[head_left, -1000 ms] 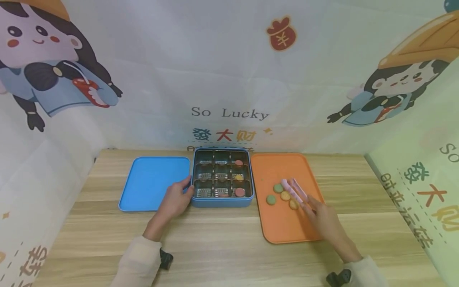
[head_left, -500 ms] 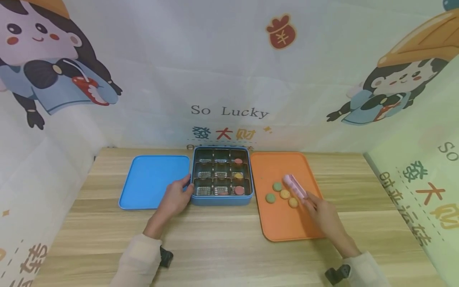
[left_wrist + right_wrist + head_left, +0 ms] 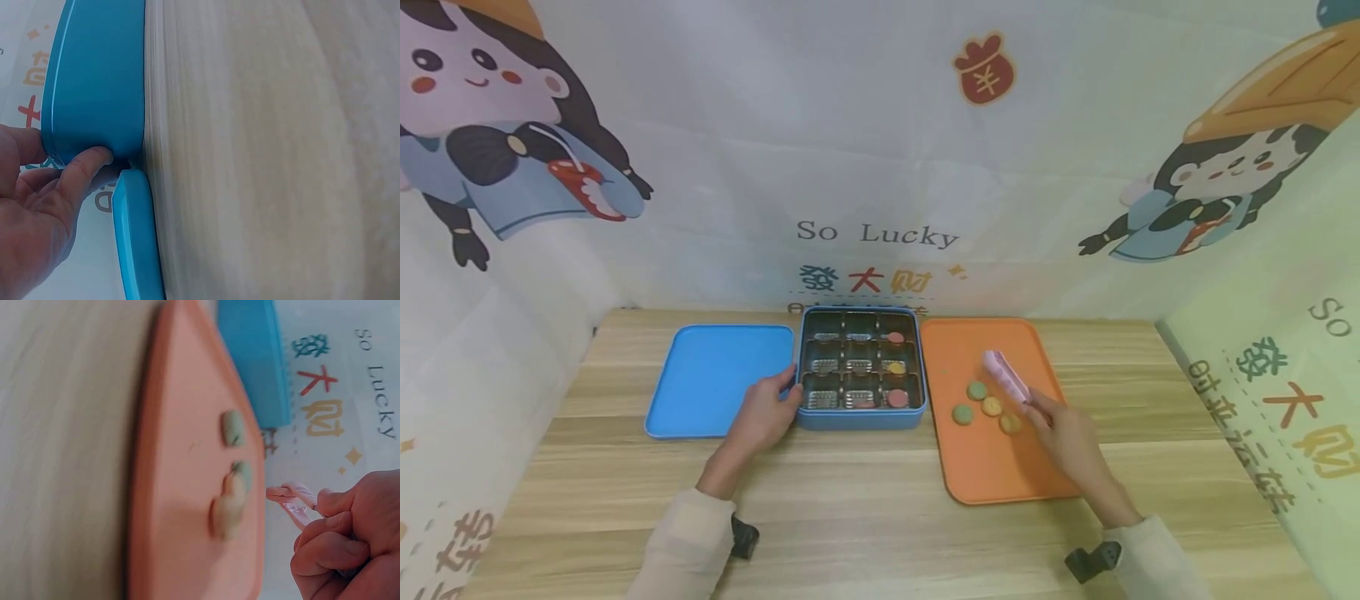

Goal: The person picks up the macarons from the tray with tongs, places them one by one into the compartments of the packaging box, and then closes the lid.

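Nearer the cookies (image 3: 992,406), the right hand (image 3: 1070,437) grips pink tongs (image 3: 1007,380) slanting toward the orange tray's (image 3: 1000,475) far-left corner while the left hand (image 3: 763,414) holds the blue tin (image 3: 859,421).

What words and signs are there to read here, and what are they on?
"So Lucky": on the back wall.
"發大财": back wall, below that.
Sign like "¥": red bag printed there.
"So", "發大财", "时来运转": right wall.
"转": left wall, low down.
The row behind the blue box is mostly hidden, unreadable.
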The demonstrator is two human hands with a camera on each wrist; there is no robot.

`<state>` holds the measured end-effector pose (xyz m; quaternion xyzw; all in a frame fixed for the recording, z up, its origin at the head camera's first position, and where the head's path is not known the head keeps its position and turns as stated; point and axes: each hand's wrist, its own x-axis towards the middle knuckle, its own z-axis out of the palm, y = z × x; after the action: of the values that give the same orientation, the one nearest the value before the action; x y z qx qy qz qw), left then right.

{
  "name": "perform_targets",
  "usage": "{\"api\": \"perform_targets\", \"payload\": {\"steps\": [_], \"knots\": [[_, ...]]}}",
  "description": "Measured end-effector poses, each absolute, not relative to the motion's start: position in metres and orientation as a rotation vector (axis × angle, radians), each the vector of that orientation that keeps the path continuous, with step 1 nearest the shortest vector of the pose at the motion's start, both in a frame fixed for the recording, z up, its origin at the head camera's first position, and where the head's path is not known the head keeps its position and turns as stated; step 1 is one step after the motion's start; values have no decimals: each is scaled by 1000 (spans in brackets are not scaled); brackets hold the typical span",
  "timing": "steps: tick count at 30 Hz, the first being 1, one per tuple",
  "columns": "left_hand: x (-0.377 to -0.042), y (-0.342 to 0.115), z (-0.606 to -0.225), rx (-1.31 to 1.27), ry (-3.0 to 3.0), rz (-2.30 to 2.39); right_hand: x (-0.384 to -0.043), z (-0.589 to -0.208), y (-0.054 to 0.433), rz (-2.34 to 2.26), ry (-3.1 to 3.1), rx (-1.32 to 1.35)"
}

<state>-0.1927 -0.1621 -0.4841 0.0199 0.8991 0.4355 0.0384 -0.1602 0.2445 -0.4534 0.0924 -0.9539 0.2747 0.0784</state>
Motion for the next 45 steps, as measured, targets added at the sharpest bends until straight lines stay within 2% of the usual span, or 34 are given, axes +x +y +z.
{"api": "perform_targets", "payload": {"steps": [14,24,33,45], "knots": [[-192,-163,-484,67,2771,1339,-178,-445,197,1360,-2880,105],[-193,-162,-484,79,2771,1343,-183,-445,168,1406,-2852,57],[-191,-164,-483,60,2756,1354,-188,-447,141,1628,-2770,113],[-191,-162,-482,59,2776,1336,-191,-453,115,1649,-2799,146]]}}
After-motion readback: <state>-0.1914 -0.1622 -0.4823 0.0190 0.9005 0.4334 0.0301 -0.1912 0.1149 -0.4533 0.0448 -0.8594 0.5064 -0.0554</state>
